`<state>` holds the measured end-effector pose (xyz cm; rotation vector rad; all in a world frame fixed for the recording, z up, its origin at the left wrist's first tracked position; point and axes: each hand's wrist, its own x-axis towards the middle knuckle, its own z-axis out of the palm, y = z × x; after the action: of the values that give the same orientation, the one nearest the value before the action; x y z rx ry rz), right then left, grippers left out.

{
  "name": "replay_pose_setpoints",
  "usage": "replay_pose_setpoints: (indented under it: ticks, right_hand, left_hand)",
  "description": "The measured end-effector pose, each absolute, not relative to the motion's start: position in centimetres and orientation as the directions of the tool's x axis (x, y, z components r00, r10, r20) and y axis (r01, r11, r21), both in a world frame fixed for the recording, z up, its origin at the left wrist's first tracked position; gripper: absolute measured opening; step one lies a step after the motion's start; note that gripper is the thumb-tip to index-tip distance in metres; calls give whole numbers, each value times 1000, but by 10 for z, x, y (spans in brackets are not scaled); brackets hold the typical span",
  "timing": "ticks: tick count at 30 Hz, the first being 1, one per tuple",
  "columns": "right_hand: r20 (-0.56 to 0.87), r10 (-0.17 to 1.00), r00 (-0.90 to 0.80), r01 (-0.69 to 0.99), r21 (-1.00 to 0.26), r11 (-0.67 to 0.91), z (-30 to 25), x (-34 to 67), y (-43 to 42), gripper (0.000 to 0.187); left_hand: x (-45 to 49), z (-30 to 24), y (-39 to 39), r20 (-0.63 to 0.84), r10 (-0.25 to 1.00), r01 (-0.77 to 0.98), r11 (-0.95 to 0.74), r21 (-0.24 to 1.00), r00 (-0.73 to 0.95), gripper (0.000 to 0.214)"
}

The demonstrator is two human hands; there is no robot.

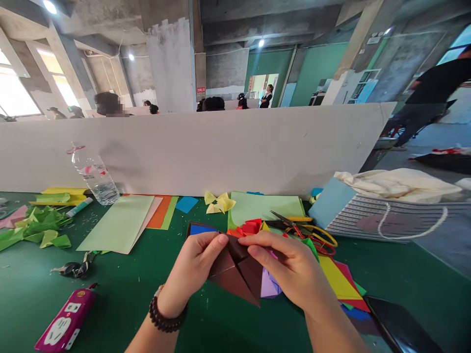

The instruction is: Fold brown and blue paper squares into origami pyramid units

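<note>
left hand (pixel 193 262): pinching dark-brown folded origami paper (pixel 235 277) | right hand (pixel 285 264): gripping same paper's top edge | place: lilac paper (pixel 270 287) lying beneath, toward near edge of green fabric-topped worktop (pixel 121 304)

Head-worn view, looking down, over brown paper (pixel 233 277)

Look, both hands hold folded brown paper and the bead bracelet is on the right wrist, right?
No: the head view shows the bead bracelet on the left wrist. The left hand and right hand do hold the folded brown paper.
</note>
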<state>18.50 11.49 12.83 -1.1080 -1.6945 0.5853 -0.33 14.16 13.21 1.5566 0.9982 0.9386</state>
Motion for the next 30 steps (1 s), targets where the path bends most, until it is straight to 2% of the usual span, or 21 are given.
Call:
replay_pose_setpoints:
  ticks: [3,5,7,12,15,18,21,23,25,28,30]
  right_hand:
    - [440,897,-42,441,-797,412,128,184,115,14]
    - [430,902,-44,456,-795,401,126,183,115,19]
    - [441,896,-59,470,-779,415,125,182,114,23]
    - [497,866,-52,476,-750,459,123,179,113,16]
    - [504,864,-15,472,-758,450,121,179,114,16]
    - [491,870,42,482,-773,413,120,180,115,30]
    - [460,883,92,471,-801,369,120,181,115,35]
    - [435,894,107,439,-827,350,120,181,116,31]
    - [411,901,138,402,-855,329,120,181,118,29]
    - [374,906,199,365,-886,286,120,183,122,30]
    - [365,909,201,370,-887,275,119,184,125,30]
  left_hand:
    - [-1,133,140,81,924,79,-119,990,374,46]
    - [1,132,141,114,913,98,-165,981,391,41]
    - [1,131,142,147,906,117,-209,971,398,39]
    - [2,129,141,187,917,146,-252,957,353,44]
    - [5,128,141,182,944,131,-224,966,275,44]
    - [7,124,144,209,969,97,-223,970,132,42]
    - [7,120,146,234,969,74,-240,968,85,43]
    - [6,120,146,201,971,52,-209,977,127,46]
    - [3,123,144,140,960,-2,-144,990,241,46]
    - [-2,129,143,66,877,-59,-43,997,476,36]
    - [-4,132,143,46,844,-35,-33,999,534,33]
